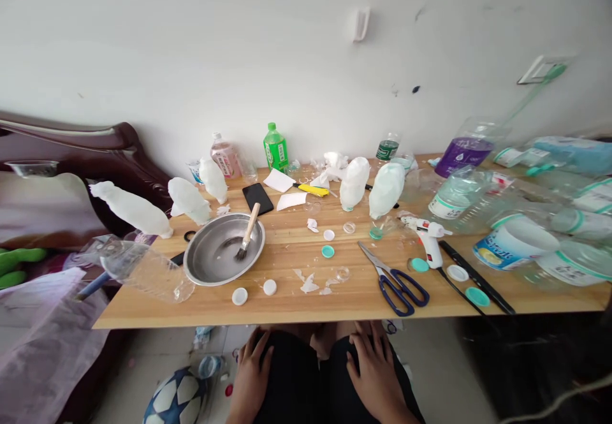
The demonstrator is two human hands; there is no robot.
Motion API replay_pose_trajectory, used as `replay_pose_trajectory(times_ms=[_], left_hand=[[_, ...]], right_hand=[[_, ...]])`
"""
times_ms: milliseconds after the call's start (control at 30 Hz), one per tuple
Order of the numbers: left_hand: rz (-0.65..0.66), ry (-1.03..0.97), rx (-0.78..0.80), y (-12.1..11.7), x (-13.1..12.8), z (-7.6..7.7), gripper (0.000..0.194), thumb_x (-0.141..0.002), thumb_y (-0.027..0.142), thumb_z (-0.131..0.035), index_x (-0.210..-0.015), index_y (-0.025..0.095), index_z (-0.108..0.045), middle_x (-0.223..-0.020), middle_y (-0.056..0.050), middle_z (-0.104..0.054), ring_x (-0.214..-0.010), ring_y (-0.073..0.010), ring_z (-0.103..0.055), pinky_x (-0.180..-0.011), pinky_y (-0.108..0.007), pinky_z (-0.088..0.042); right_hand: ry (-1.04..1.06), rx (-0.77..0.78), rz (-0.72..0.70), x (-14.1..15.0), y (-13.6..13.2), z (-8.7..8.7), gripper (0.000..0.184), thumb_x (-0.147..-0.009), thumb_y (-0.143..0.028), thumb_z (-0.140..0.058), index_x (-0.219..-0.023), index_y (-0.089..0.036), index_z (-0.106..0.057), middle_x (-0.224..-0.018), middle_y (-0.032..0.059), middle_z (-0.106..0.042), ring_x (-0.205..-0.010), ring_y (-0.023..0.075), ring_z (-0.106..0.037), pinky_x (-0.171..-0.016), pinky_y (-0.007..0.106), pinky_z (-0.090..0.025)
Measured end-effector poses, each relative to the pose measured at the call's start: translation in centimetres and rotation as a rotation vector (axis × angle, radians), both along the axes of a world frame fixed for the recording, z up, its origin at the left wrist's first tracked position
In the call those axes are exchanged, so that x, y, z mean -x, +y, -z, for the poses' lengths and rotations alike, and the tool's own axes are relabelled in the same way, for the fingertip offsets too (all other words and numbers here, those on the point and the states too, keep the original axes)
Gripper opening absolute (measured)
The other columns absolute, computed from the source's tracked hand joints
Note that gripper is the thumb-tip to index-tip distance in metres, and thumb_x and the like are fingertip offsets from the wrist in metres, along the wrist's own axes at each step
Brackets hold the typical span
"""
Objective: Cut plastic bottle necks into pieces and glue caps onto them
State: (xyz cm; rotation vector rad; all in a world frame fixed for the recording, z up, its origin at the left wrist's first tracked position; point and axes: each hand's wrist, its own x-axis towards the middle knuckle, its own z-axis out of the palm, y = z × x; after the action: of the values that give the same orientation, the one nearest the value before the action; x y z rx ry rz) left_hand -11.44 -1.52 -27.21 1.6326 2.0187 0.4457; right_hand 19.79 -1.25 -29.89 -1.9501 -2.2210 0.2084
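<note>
My left hand (252, 370) lies on my left thigh, fingers spread and holding nothing. On the other thigh rests my right hand (373, 365), also spread and without anything in it. Both are below the front edge of the wooden table (296, 312). Nearest to my right hand on the tabletop are scissors (396, 284) with dark blue handles. Beyond my left hand stand two white bottle caps (240, 296) and a metal bowl (215, 259) with a wooden-handled brush (248, 229) leaning in it. White paper-covered bottle shapes (354, 183) stand further back.
A glue gun (430, 239), a black stick (478, 277) and many clear plastic bottles (459, 194) crowd the right side. A phone (257, 198), a yellow cutter (313, 190) and a green bottle (275, 148) are at the back. A ball (174, 398) sits on the floor.
</note>
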Motion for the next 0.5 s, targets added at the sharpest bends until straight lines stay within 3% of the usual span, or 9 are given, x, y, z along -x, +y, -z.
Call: replay_pose_trajectory(times_ms=[100, 233, 400, 500], left_hand=[[-0.056, -0.068, -0.124, -1.9, 1.1, 0.4, 0.040, -0.091, 0.041, -0.045, -0.122, 0.029, -0.067, -0.130, -0.008, -0.058, -0.124, -0.0287, -0.053, -0.111, -0.050, -0.037], [-0.136, -0.241, -0.197, -1.5, 1.6, 0.1, 0.036, -0.083, 0.049, -0.055, -0.103, 0.027, -0.075, -0.109, -0.008, -0.060, -0.111, -0.0292, -0.059, -0.105, -0.048, -0.043], [-0.141, -0.353, -0.283, -0.6, -0.7, -3.4, 0.041, -0.085, 0.057, -0.053, -0.092, 0.024, -0.075, -0.102, -0.009, -0.062, -0.109, -0.0293, -0.059, -0.103, -0.045, -0.044], [-0.070, -0.554, -0.280, -2.0, -3.9, -5.9, 0.040, -0.084, 0.059, -0.056, -0.088, 0.025, -0.075, -0.093, -0.009, -0.069, -0.096, -0.0278, -0.064, -0.092, -0.040, -0.050]], right_hand=[[0.020, -0.026, 0.005, 0.0, -0.1, 0.2, 0.035, -0.086, -0.027, -0.049, -0.118, -0.025, -0.064, -0.148, 0.0035, -0.048, -0.145, 0.0365, -0.023, -0.112, 0.056, -0.029], [0.025, -0.035, -0.007, 0.4, 0.0, 0.1, 0.034, -0.086, -0.026, -0.049, -0.117, -0.025, -0.064, -0.151, 0.0030, -0.044, -0.146, 0.0373, -0.019, -0.111, 0.058, -0.028], [0.032, 0.011, 0.025, 0.8, -0.2, -0.8, 0.037, -0.085, -0.023, -0.050, -0.120, -0.023, -0.063, -0.152, 0.0046, -0.043, -0.145, 0.0373, -0.024, -0.111, 0.057, -0.028], [0.092, 0.129, 0.033, 1.5, -0.9, -3.1, 0.035, -0.083, -0.020, -0.052, -0.114, -0.023, -0.067, -0.145, 0.0075, -0.052, -0.141, 0.0382, -0.034, -0.111, 0.059, -0.029]])
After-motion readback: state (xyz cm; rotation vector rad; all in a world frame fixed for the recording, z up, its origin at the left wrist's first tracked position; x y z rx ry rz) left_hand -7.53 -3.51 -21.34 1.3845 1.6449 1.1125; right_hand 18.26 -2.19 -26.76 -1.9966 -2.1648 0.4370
